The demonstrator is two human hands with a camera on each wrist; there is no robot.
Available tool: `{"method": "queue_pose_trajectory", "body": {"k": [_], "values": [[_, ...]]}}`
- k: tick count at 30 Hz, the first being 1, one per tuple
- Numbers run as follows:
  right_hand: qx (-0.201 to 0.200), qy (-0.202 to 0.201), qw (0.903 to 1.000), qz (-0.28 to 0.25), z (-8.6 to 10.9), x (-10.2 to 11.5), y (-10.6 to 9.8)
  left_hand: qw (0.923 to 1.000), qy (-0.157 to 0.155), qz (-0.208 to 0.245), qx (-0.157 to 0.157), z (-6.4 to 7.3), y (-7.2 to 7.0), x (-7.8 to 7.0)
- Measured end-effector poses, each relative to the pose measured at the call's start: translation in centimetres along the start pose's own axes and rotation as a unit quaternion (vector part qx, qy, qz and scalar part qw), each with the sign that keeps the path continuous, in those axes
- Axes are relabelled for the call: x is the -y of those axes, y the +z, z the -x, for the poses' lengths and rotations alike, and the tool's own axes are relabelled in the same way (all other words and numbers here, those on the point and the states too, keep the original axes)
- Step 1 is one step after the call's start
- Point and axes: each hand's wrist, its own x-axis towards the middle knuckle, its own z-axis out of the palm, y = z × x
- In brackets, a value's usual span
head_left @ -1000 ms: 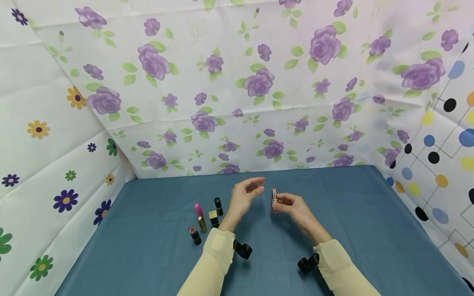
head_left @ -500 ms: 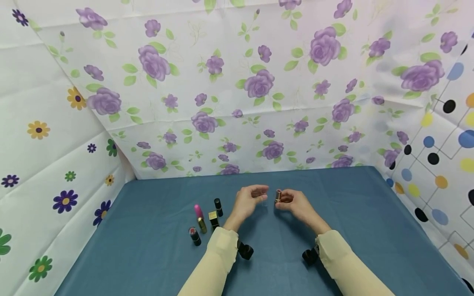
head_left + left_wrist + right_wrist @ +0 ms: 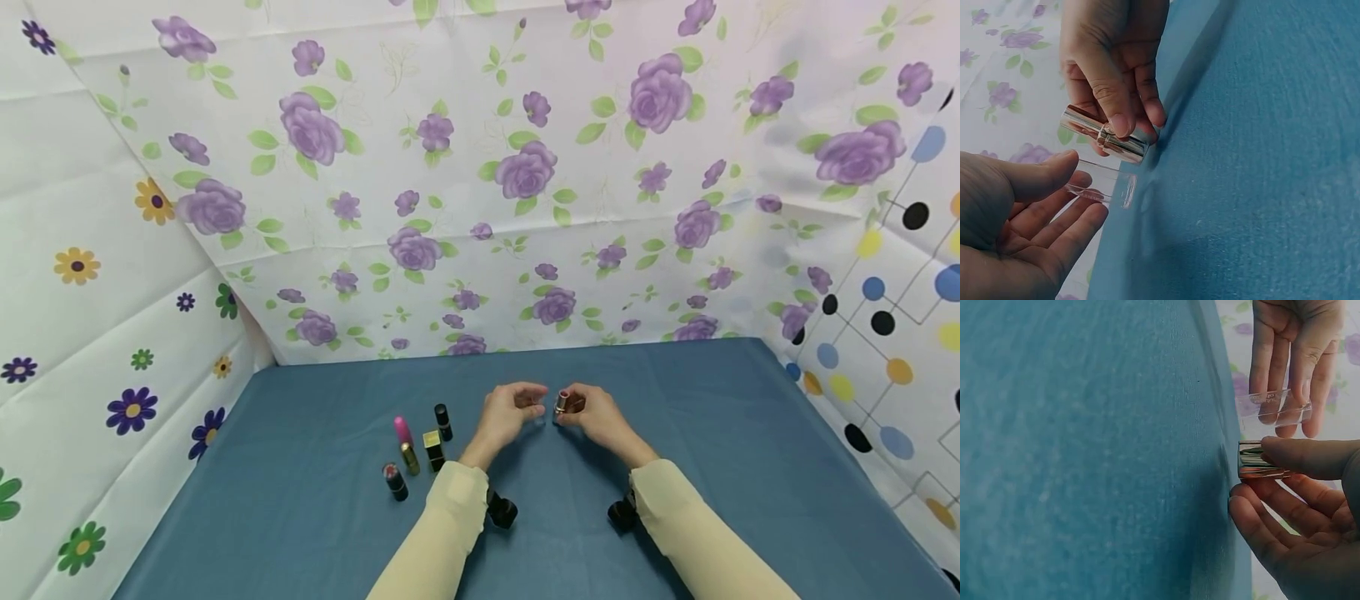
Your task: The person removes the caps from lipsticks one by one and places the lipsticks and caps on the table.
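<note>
My left hand [image 3: 508, 418] pinches a clear see-through cap [image 3: 1124, 189] between thumb and fingers. My right hand [image 3: 600, 417] grips a shiny gold lipstick tube [image 3: 1085, 122] by its lower part, thumb on one side and fingers on the other. In the head view the tube stands nearly upright, its top tipped towards the camera. The two hands face each other close together over the blue cloth, cap and tube side by side. In the right wrist view the tube's shiny base end [image 3: 1252, 459] shows, while the thumb and fingers hide part of it.
Left of the hands stand several lipsticks: a pink-topped one [image 3: 402, 429] by a gold-green tube [image 3: 409, 458], a black tube [image 3: 443, 422], a black one with a gold square top [image 3: 432, 450] and a dark one with a reddish top [image 3: 394, 481]. Flowered cloth [image 3: 480, 167] rises behind the table.
My left hand has moved right and slightly nearer the camera, still with the cap. In my right hand the tube's top has tipped towards the camera. The standing lipsticks have not moved.
</note>
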Motion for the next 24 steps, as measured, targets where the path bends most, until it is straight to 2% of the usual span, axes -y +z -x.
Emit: {"method": "queue_pose_trajectory", "body": {"k": [24], "values": [[0.014, -0.004, 0.9999, -0.001, -0.38, -0.45, 0.58, 0.9999, -0.013, 0.005, 0.004, -0.08, 0.78, 0.53]]}}
